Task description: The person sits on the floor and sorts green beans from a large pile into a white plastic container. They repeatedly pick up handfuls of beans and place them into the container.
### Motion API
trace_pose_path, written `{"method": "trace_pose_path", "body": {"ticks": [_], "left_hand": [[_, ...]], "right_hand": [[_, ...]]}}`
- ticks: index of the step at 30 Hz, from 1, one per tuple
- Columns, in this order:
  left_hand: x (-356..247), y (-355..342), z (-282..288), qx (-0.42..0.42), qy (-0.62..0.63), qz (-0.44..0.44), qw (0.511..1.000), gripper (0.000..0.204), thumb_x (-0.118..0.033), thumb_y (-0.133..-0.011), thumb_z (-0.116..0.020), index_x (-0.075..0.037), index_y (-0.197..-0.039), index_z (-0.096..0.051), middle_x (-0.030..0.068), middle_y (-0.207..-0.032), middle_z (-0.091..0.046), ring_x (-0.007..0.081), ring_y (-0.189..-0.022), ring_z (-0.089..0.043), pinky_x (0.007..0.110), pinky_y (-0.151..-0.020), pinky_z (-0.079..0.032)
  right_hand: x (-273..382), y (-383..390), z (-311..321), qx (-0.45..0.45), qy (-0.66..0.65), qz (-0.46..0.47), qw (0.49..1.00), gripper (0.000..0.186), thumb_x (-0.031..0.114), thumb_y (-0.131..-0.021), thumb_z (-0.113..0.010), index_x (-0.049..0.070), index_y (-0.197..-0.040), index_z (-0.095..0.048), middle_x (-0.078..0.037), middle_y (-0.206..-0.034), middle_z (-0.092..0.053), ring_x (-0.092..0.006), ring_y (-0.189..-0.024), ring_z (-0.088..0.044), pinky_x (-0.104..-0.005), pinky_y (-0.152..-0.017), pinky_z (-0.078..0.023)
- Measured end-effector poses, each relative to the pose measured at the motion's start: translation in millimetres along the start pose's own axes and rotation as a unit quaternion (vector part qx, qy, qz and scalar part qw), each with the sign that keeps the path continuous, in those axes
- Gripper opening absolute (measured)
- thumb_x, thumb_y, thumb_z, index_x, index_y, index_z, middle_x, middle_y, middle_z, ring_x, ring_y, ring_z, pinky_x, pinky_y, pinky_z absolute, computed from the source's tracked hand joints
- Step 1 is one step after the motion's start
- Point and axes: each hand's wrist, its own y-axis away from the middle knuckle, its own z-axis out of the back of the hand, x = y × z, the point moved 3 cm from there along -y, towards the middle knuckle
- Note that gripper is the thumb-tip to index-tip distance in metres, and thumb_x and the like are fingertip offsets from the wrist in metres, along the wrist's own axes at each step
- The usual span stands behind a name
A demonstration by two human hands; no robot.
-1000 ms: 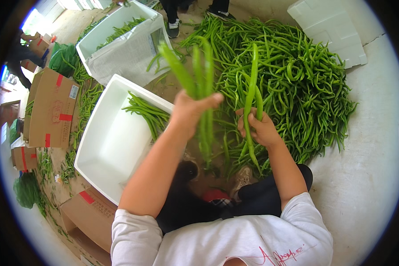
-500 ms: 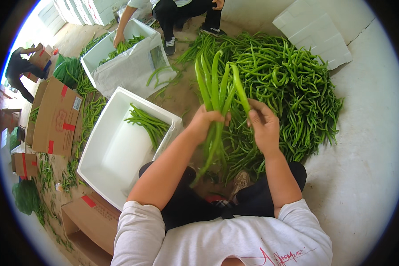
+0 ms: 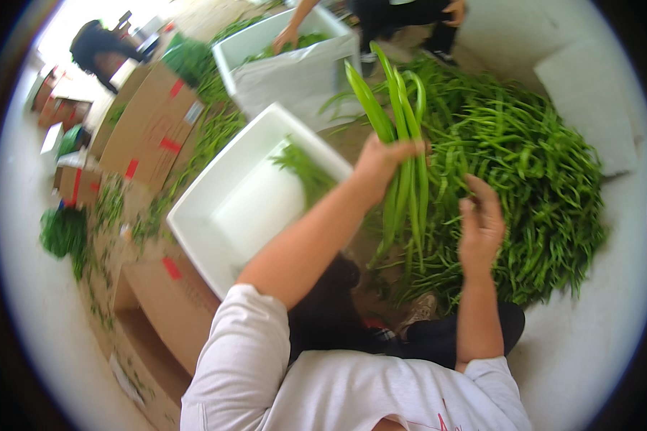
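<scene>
My left hand [image 3: 382, 159] is shut on an upright bunch of long green peppers [image 3: 372, 100], in the middle of the picture. My right hand [image 3: 481, 231] is to the right of the bunch, fingers curved but apart over the big loose pile of green peppers [image 3: 543, 194]; I see nothing held in it. Just left of my left arm is a white foam box [image 3: 226, 212] with some green peppers [image 3: 300, 167] lying along its right side.
A co-worker's hand [image 3: 287, 36] reaches into a second white box [image 3: 291, 84], lined with pale sheeting. Another person [image 3: 93, 47] bends at upper left. Cardboard boxes [image 3: 147, 136], green bags [image 3: 61, 230] and scattered peppers lie left. A white panel [image 3: 582, 100] leans at right.
My right hand has left the pepper it held, which joins the left hand's bunch, and moved rightward to the pile. The whole view has shifted, with blur at the edges.
</scene>
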Motion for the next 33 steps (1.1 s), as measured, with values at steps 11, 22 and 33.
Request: {"method": "trace_pose_path", "body": {"ticks": [11, 22, 33], "left_hand": [[92.3, 1.9, 380.9, -0.433, 0.117, 0.085, 0.889, 0.031, -0.005, -0.08, -0.066, 0.005, -0.107, -0.054, 0.016, -0.092, -0.061, 0.0292, -0.079, -0.064, 0.041, -0.066, -0.057], [204.0, -70.2, 401.5, -0.531, -0.326, 0.163, 0.765, 0.094, -0.023, -0.07, -0.081, 0.009, -0.134, -0.021, 0.0231, -0.132, -0.04, 0.0323, -0.12, -0.044, 0.04, -0.096, -0.043], [232.6, 7.5, 422.1, -0.395, -0.412, 0.294, 0.767, 0.088, -0.05, -0.086, -0.059, 0.004, -0.144, -0.021, 0.0252, -0.141, -0.037, 0.0347, -0.131, -0.037, 0.037, -0.107, -0.03]], "right_hand": [[-177.1, 70.7, 11.4, 0.121, -0.006, -0.383, 0.916, 0.027, 0.006, -0.094, -0.05, -0.003, -0.119, -0.054, -0.009, -0.102, -0.062, -0.0142, -0.086, -0.057, -0.0299, -0.077, -0.047], [-292.8, 122.9, -29.8, 0.269, 0.157, -0.446, 0.839, 0.028, 0.008, -0.092, -0.055, -0.001, -0.118, -0.053, -0.013, -0.103, -0.062, -0.0232, -0.095, -0.061, -0.0353, -0.082, -0.05], [-399.2, 163.0, -76.8, 0.295, 0.427, -0.392, 0.759, 0.042, 0.023, -0.081, -0.069, -0.003, -0.106, -0.048, -0.026, -0.102, -0.061, -0.0423, -0.096, -0.059, -0.05, -0.08, -0.049]]}}
